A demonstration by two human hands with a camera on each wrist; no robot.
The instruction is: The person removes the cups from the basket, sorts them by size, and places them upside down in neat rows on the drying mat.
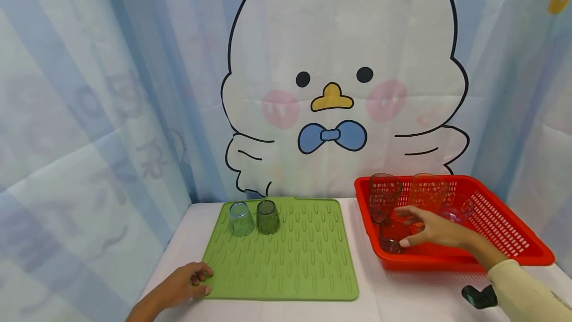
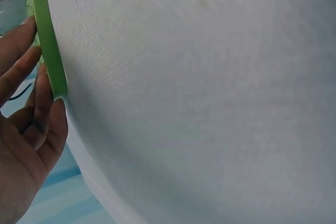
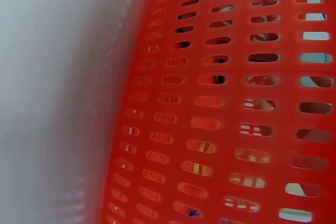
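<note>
In the head view, my left hand (image 1: 180,284) rests at the near left edge of a green drying mat (image 1: 308,262), fingers loosely bent. The left wrist view shows its fingertips touching the mat's rim (image 2: 50,51). A bluish glass (image 1: 241,220) and a dark grey glass (image 1: 268,217) stand upside down on the mat's far left. My right hand (image 1: 431,227) reaches over a red plastic basket (image 1: 460,262), thumb and fingers spread beside a short clear glass (image 1: 393,242). Whether they touch it, I cannot tell. The right wrist view has only the basket's slotted wall (image 3: 210,93).
Also in the basket are a tall clear glass (image 1: 384,193), an amber-tinted glass (image 1: 429,188) and a pinkish glass (image 1: 458,208). A dark object (image 1: 480,296) is beside the right sleeve. Behind the white table (image 1: 380,297) hangs a printed curtain (image 1: 330,29).
</note>
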